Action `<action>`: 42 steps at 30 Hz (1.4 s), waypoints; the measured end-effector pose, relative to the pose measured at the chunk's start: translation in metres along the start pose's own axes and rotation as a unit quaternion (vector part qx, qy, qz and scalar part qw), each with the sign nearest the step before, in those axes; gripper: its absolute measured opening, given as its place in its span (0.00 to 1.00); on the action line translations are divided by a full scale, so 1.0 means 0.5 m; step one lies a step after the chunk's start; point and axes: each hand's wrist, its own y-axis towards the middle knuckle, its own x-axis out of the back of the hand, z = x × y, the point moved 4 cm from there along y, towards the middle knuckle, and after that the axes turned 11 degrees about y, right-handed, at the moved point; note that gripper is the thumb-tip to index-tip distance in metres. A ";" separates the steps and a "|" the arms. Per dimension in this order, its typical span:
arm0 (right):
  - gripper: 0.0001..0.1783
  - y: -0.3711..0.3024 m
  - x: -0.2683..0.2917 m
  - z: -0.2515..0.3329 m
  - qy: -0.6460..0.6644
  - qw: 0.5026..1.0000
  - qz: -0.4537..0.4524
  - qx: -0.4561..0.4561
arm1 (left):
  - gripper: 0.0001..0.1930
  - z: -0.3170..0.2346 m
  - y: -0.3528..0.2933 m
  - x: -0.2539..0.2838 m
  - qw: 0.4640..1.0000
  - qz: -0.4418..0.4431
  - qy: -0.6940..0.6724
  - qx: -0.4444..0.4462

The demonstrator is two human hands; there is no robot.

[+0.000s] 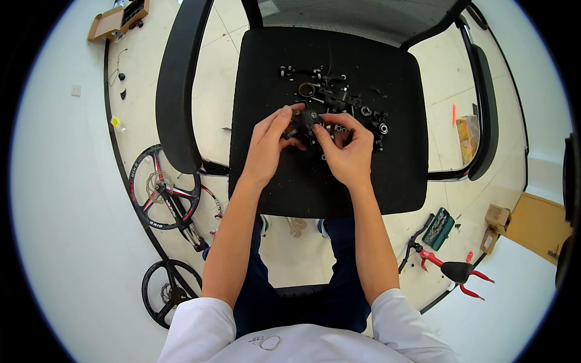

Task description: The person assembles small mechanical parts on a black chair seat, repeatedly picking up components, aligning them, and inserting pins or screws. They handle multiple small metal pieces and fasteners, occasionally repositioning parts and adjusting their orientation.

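Note:
My left hand [266, 144] and my right hand [350, 152] meet over a black chair seat [387, 187]. Between their fingers is a dark mechanical bicycle part [310, 117] with a rounded black body; its exact kind is too small to tell. The left fingers wrap round its left side, while the right thumb presses on its front. Just beyond the hands lies a heap of small black and silver parts [340, 100]. A brass-coloured ring [307, 89] is among them, and a silver-centred round part [384, 128] sits at the right. My fingers hide some nearer pieces.
Armrests [178, 91] flank the seat. On the floor at left are a red-and-black wheel [142, 209] and a black wheel [148, 293]. At right lie a green case [439, 228], a red fork-like frame [431, 259] and cardboard boxes [497, 218]. An open carton [108, 24] stands far left.

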 end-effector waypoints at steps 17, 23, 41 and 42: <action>0.08 0.011 0.018 -0.003 -0.068 0.997 -0.034 0.020 | 0.10 0.011 0.005 0.039 0.991 -0.056 0.118 -0.021; 0.08 0.002 0.017 0.001 -0.072 0.997 -0.034 0.023 | 0.09 -0.004 -0.012 0.036 0.990 -0.070 0.117 -0.024; 0.11 0.004 0.029 -0.027 0.042 0.998 -0.043 -0.029 | 0.11 -0.020 -0.018 0.013 0.990 0.011 0.125 -0.058; 0.11 0.002 0.030 -0.035 0.069 0.996 -0.043 -0.038 | 0.11 -0.025 -0.020 0.009 0.987 0.027 0.143 -0.073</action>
